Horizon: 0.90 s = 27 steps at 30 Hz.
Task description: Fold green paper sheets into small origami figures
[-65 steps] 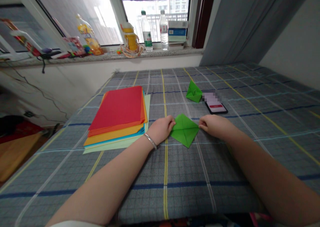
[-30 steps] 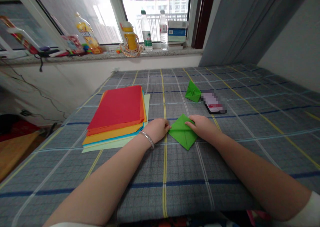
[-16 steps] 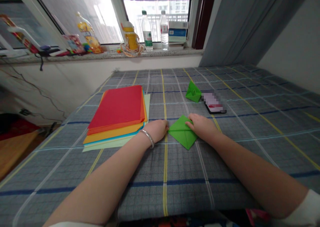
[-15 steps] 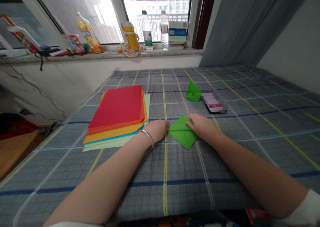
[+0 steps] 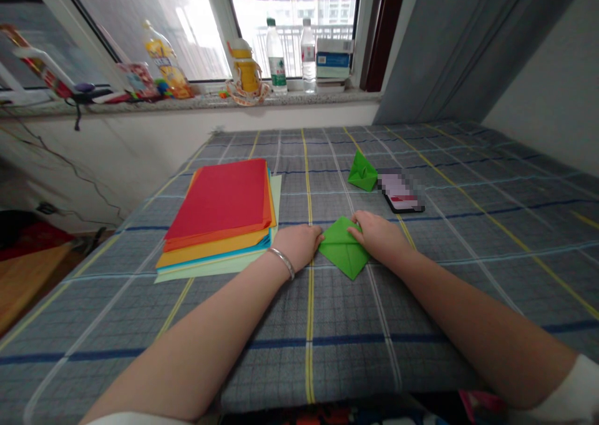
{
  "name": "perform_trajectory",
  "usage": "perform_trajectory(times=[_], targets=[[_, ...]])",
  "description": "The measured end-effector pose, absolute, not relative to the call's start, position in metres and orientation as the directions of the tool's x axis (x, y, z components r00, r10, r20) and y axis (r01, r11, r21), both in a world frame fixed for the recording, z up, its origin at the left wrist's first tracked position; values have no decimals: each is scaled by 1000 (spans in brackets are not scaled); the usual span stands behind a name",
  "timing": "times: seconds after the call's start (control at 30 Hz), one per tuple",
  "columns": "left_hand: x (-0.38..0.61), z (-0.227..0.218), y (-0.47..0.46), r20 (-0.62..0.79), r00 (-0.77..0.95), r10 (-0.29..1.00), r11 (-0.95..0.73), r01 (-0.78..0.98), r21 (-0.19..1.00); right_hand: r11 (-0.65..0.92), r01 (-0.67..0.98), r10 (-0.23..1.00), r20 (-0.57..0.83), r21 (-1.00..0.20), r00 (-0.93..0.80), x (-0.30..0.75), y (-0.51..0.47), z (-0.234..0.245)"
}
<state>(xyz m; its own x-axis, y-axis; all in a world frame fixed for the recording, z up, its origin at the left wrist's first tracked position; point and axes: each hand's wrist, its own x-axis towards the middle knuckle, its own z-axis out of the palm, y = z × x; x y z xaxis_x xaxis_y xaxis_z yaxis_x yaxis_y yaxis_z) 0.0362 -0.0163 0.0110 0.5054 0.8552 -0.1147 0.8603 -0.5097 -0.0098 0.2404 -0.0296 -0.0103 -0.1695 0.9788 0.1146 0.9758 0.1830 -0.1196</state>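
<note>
A folded green paper (image 5: 345,253), diamond-shaped with a crease across its middle, lies flat on the plaid cloth. At its left corner, my left hand (image 5: 299,245) has its fingers closed on the paper's tip. My right hand (image 5: 378,234) grips the upper right edge, its thumb on top and its other fingers partly hidden behind. Beyond the hands stands a folded green paper piece (image 5: 362,173) with a raised point. A stack of coloured paper (image 5: 219,203), red on top, rests to the left of my left hand.
A phone (image 5: 401,192) lies behind my right hand, near the green piece. On the windowsill (image 5: 322,97) stand a yellow drinking bottle (image 5: 246,72), two clear plastic bottles (image 5: 276,63), an orange drink bottle (image 5: 166,63) and stacked boxes (image 5: 333,60). A grey curtain (image 5: 440,50) hangs at the right.
My left hand has shifted slightly to the right, further onto the left corner of the green paper. My right hand has barely moved.
</note>
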Motion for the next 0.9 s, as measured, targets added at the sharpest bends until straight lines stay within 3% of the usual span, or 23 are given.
perform_trajectory(times=[0.33, 0.47, 0.63, 0.77, 0.9], targets=[[47, 13, -28, -116, 427, 897, -436, 898, -61, 208, 971, 972, 131, -115, -193, 241, -28, -12], [52, 13, -32, 17, 460, 888, -457, 885, -90, 218, 972, 969, 142, -92, -204, 241, -30, -12], [56, -6, -25, 177, 656, 734, -673, 737, 64, 219, 973, 968, 143, -79, -206, 241, -30, -12], [57, -19, -18, 124, 650, 750, -662, 734, 151, 213, 975, 972, 120, -62, -204, 241, -30, -10], [59, -20, -16, 79, 621, 780, -625, 765, 156, 212, 977, 972, 113, -30, -207, 239, -30, -8]])
